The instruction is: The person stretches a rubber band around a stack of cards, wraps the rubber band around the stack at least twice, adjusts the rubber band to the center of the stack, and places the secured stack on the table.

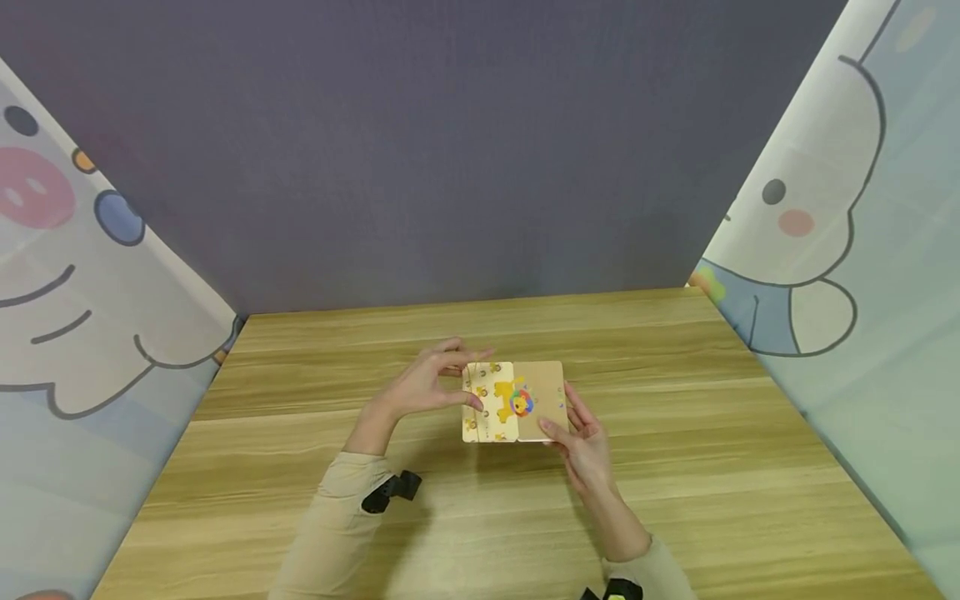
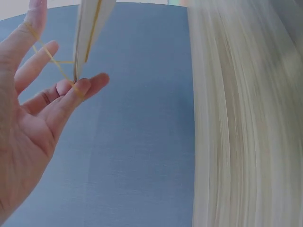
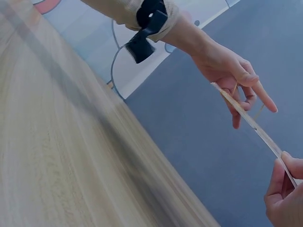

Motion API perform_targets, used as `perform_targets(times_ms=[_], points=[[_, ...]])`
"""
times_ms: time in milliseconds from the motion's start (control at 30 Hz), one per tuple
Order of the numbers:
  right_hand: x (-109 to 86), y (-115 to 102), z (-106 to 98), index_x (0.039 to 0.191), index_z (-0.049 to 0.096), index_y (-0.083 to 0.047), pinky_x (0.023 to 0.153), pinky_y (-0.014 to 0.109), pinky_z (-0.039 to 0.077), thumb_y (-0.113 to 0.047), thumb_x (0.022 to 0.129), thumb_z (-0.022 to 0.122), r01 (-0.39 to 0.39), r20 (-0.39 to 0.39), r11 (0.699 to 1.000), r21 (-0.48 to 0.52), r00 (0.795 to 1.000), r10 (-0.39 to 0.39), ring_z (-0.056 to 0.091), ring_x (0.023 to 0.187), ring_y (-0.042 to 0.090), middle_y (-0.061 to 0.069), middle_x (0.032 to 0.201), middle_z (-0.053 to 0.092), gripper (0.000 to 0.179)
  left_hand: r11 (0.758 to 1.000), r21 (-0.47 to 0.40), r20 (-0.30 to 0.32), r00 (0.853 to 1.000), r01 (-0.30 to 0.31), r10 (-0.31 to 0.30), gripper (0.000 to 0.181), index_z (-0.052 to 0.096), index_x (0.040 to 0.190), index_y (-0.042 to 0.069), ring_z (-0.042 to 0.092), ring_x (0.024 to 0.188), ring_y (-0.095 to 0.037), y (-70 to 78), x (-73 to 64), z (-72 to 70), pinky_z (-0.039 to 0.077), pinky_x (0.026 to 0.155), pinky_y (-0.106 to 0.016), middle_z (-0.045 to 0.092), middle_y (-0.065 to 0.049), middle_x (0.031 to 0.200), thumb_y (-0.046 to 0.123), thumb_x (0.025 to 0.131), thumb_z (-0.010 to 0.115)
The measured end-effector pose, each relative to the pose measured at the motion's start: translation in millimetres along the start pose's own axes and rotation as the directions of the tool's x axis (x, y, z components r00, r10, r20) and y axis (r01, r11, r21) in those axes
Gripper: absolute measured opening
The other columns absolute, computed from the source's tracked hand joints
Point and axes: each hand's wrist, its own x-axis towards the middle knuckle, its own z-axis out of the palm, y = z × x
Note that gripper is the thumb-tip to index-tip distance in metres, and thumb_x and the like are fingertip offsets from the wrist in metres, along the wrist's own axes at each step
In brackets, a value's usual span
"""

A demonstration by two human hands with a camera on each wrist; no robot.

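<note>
A small notebook with a lion, cream on its left part and tan on the right, is held above the table. My right hand pinches its lower right side, thumb on the front and fingers behind. At the opposite end is my left hand, thumb and fingers spread apart around the left edge. A thin yellow rubber band is hooked and stretched over the left fingers, reaching the notebook's edge. From the right wrist, the notebook appears edge-on, its far end beside the left hand.
The wood-grain table extends beneath both hands. A dark grey panel rises behind it. Cartoon-printed sheets hang at both sides. Black wrist mounts sit on the sleeves.
</note>
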Motion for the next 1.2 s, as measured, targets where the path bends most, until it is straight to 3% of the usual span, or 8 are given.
perform_targets(times_ms=[167, 367, 533, 767, 967, 1200], points=[[-0.1, -2.9, -0.3, 0.138, 0.028, -0.008, 0.054, 0.016, 0.049, 0.017, 0.077, 0.054, -0.015, -0.001, 1.0, 0.025, 1.0, 0.015, 0.062, 0.076, 0.015, 0.004, 0.106, 0.056, 0.071, 0.994, 0.104, -0.013, 1.0, -0.019, 0.02, 0.073, 0.045, 0.131, 0.027, 0.059, 0.092, -0.016, 1.2, -1.3, -2.0, 0.048, 0.079, -0.026, 0.05, -0.002, 0.107, 0.045, 0.066, 0.072], [0.7, -5.9, -1.5, 0.139, 0.026, -0.006, 0.055, 0.017, 0.049, 0.017, 0.078, 0.053, -0.028, 0.032, 1.0, 0.001, 0.999, 0.028, 0.062, 0.073, 0.013, 0.005, 0.105, 0.055, 0.071, 0.982, 0.18, -0.04, 0.997, -0.061, 0.07, 0.072, 0.048, 0.129, 0.022, 0.058, 0.087, -0.014, 4.8, -1.1, -7.3, 0.05, 0.074, -0.029, 0.056, -0.005, 0.106, 0.038, 0.064, 0.076], [0.0, -7.1, -1.7, 0.139, 0.025, -0.008, 0.057, 0.018, 0.05, 0.016, 0.078, 0.054, -0.05, 0.05, 0.999, 0.01, 0.998, 0.049, 0.062, 0.073, 0.014, 0.004, 0.105, 0.055, 0.072, 0.977, 0.198, -0.052, 0.994, -0.081, 0.093, 0.073, 0.05, 0.127, 0.019, 0.059, 0.087, -0.017, 7.1, -2.0, -9.4, 0.05, 0.073, -0.032, 0.057, -0.007, 0.108, 0.04, 0.062, 0.076], [-1.4, -6.8, 0.8, 0.14, 0.023, -0.009, 0.055, 0.015, 0.049, 0.017, 0.081, 0.05, -0.064, 0.028, 0.996, 0.064, 0.998, 0.062, 0.061, 0.075, 0.013, 0.004, 0.107, 0.054, 0.07, 0.963, 0.238, -0.079, 0.986, -0.123, 0.146, 0.073, 0.052, 0.125, 0.018, 0.052, 0.104, -0.022, 8.0, -5.2, -4.9, 0.047, 0.081, -0.036, 0.056, -0.009, 0.115, 0.044, 0.061, 0.076], [-1.9, -6.9, 0.9, 0.14, 0.021, -0.005, 0.053, 0.014, 0.047, 0.018, 0.08, 0.049, -0.031, -0.01, 0.997, 0.073, 0.999, 0.032, 0.059, 0.071, 0.011, 0.006, 0.106, 0.051, 0.07, 0.962, 0.255, -0.026, 0.994, -0.098, 0.108, 0.08, 0.049, 0.129, 0.018, 0.046, 0.113, -0.026, 12.2, -11.5, -0.9, 0.043, 0.087, -0.041, 0.048, -0.011, 0.125, 0.044, 0.058, 0.077], [-1.0, -7.3, -0.1, 0.139, 0.026, -0.01, 0.053, 0.012, 0.046, 0.019, 0.081, 0.047, -0.053, -0.046, 0.995, 0.079, 0.997, 0.056, 0.056, 0.066, 0.008, 0.006, 0.108, 0.049, 0.069, 0.968, 0.24, 0.063, 0.996, -0.078, 0.065, 0.087, 0.041, 0.134, 0.019, 0.034, 0.122, -0.034, 14.0, -19.4, 5.8, 0.037, 0.093, -0.046, 0.029, -0.017, 0.139, 0.042, 0.059, 0.078]])
